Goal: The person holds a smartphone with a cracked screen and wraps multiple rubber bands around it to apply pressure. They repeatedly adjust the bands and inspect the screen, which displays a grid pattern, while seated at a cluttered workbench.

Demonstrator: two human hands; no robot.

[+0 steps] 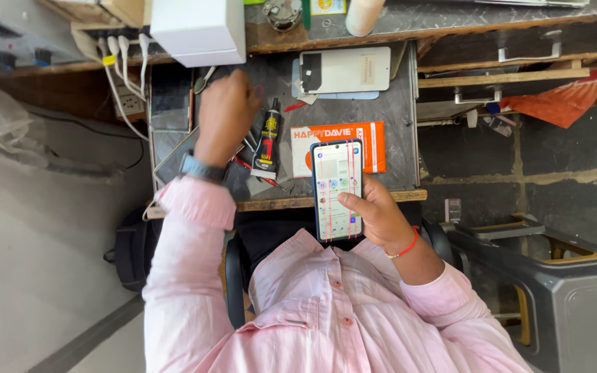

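My right hand [380,215], with a red thread at the wrist, holds a smartphone [337,188] upright over the desk's front edge. Its lit screen shows app icons and thin vertical red lines, and my thumb rests on the lower part. My left hand [224,116], with a watch on the wrist, reaches over the grey work mat [395,110] above several thin metal tools [250,143]. Its fingers curl downward and are hidden, so I cannot tell whether it grips anything. A black glue tube [268,141] lies just right of it.
An orange and white flat box [374,146] lies under the phone's top end. A white phone panel [343,70] sits at the mat's far side, a dark glass panel [171,97] at its left. A white box [198,31], plugged cables [127,65] and a grey metal case [561,297] stand around.
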